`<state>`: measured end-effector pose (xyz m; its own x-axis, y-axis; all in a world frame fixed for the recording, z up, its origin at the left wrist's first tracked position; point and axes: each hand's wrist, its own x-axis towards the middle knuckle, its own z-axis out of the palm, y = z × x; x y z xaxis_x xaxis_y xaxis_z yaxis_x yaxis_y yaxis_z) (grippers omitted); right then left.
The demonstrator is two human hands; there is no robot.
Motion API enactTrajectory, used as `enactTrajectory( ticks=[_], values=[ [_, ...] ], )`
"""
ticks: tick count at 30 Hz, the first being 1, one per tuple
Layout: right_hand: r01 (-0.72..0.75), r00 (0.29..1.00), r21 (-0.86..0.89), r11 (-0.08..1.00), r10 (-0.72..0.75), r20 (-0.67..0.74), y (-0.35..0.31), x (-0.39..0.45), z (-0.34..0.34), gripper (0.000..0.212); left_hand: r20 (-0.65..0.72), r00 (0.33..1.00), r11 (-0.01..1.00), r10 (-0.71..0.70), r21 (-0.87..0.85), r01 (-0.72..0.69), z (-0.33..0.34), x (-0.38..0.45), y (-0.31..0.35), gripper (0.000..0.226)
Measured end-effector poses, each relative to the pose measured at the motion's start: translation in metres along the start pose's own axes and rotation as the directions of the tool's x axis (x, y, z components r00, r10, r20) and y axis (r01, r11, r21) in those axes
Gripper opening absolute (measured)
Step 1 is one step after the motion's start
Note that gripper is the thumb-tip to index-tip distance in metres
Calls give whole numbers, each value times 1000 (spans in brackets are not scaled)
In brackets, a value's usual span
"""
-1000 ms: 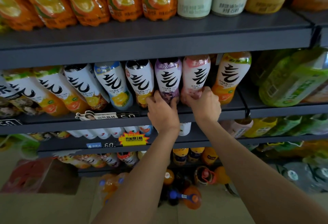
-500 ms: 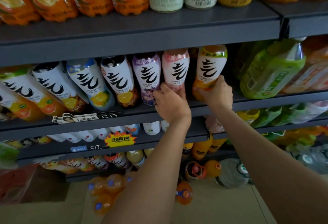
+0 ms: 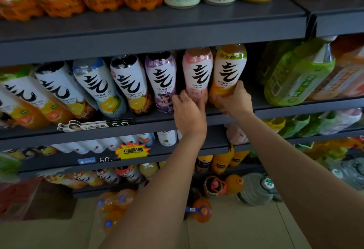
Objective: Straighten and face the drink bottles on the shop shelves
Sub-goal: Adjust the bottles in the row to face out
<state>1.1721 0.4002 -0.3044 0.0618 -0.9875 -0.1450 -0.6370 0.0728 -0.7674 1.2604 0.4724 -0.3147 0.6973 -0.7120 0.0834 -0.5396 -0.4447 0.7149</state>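
A row of white-labelled drink bottles with a black brush character stands on the middle dark grey shelf [image 3: 157,122]. My left hand [image 3: 189,113] grips the base of the pink bottle [image 3: 198,71]. My right hand [image 3: 235,101] grips the base of the orange bottle [image 3: 230,69] at the row's right end. Both labels face forward. The purple bottle [image 3: 160,79] stands just left of my left hand, with more bottles of the same brand further left.
Orange and pale bottles fill the top shelf [image 3: 157,22]. Large green bottles [image 3: 299,73] stand right of the orange bottle. A yellow promo tag [image 3: 132,151] and price strips hang on lower shelf edges. Orange bottles and a big water jug [image 3: 256,187] sit near the floor.
My hands shifted right along the row, from the purple and pink bottles to the pink and orange ones. The view followed rightward, and the orange bottle now stands closer to the pink one.
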Motion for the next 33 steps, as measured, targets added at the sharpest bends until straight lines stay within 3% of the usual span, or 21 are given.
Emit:
enactTrajectory(
  ticks=[3,9,14,18,24,29,33],
  values=[
    [-69,997,-63,996,70,16,8,-22,-3,70,26,999,998,42,-39,-41,-16,-21,-11,43],
    [-114,981,-166,979,137,134,6,-54,-69,53,94,988,993,119,-27,-117,-60,-55,8,33],
    [-134,986,-68,989,140,95,-3,-55,-120,48,90,963,968,252,-18,-252,-68,-57,57,30],
    [-135,987,14,991,134,85,15,-40,-146,50,168,934,947,317,-8,-320,-36,-67,85,36],
    [-108,994,1,994,108,-30,79,-3,-193,40,297,939,983,176,-3,-184,56,-99,128,68],
    [20,999,-50,999,-22,-42,116,37,-235,48,193,981,999,22,-46,-14,108,-106,181,75],
    [196,979,-164,967,-182,96,113,55,-236,37,99,994,994,-47,-95,56,122,-104,202,64]
  ],
)
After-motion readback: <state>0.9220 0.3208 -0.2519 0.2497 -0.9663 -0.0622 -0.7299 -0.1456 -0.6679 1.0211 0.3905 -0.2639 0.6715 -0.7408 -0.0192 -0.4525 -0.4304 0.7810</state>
